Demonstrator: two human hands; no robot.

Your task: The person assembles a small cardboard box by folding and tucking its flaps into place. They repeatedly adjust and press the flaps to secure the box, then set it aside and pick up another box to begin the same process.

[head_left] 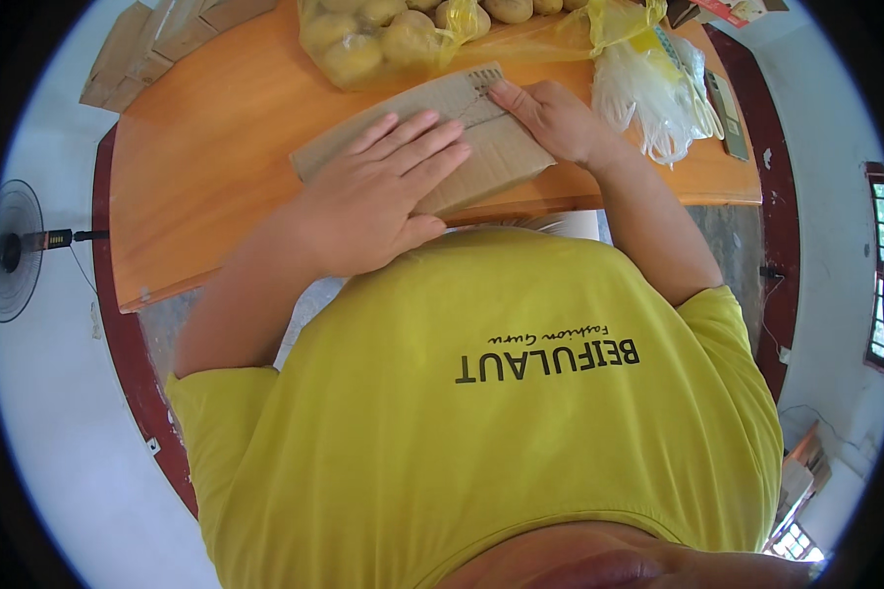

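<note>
A brown cardboard box (496,162), low and flat, lies at a slant on the orange wooden table near its front edge. My left hand (393,187) rests palm down on the box's upper face, fingers stretched out and slightly spread. At the far right end my right hand (552,120) grips the box, its thumb lying on top by a patch of dark print. The other fingers of that hand curl down and are largely hidden. Just beyond the box sits a yellow plastic bag (363,69) of potatoes.
Loose potatoes (509,10) lie at the far edge of the table (201,167). White plastic bags (643,93) are bunched to the right, with a phone-like flat object (729,118) beside them. Cardboard cartons (162,44) stand far left; a fan (18,250) is by the left wall.
</note>
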